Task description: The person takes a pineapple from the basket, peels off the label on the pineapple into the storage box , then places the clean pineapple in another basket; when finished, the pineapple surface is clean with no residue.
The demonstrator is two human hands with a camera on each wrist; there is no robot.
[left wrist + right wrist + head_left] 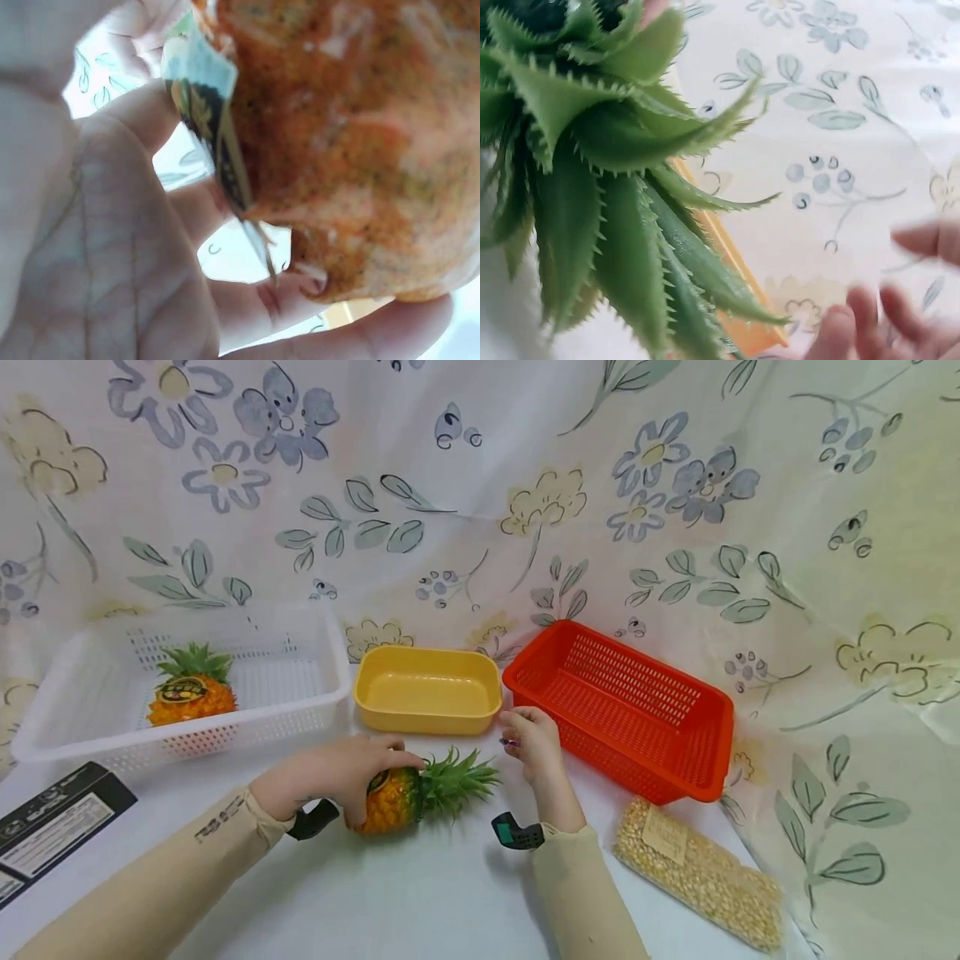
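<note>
At the lower left lies a black box (63,827); above it, a white basket (292,710) holds an upright pineapple (191,697). At centre, the left hand (348,777) grips the lying pineapple (405,800), leaves pointing right, below a yellow basin (427,724). The right hand (536,743), loosely bent, seems to hold nothing, beside a red basket (600,747); at the lower right, a kernel bag (697,881).

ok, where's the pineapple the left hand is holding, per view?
Head: pineapple below centre, under left hand.
Left wrist: orange body fills most of the right side.
Right wrist: mainly its green crown, left half.
Shared landmark: floral cloth behind.
</note>
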